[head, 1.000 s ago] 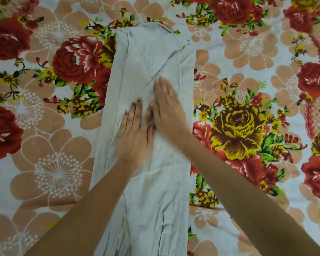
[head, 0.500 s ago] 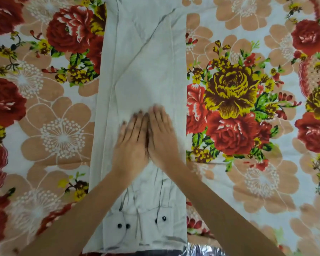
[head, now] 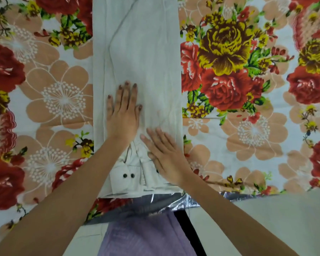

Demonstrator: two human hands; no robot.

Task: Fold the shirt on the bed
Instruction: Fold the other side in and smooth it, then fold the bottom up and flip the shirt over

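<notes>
A pale grey-white shirt (head: 146, 58) lies on the bed as a long narrow strip, its sides folded in, running from the top of the view to the bed's near edge. Two cuffs with dark buttons (head: 128, 175) rest on its near end. My left hand (head: 123, 111) presses flat on the cloth left of the middle, fingers together and pointing away. My right hand (head: 165, 156) lies flat on the near right part of the strip, partly covering one cuff. Neither hand grips the fabric.
The bed carries a floral sheet (head: 229, 76) with red, yellow and peach flowers on both sides of the shirt. Its near edge (head: 192, 200) shows shiny grey material. Below it are my lilac garment (head: 146, 237) and pale floor (head: 284, 218).
Both hands have slid down the shirt toward me, smoothing it. They were side by side; now the right hand sits nearer the cuffs than the left. The view has tilted down to the bed's edge.
</notes>
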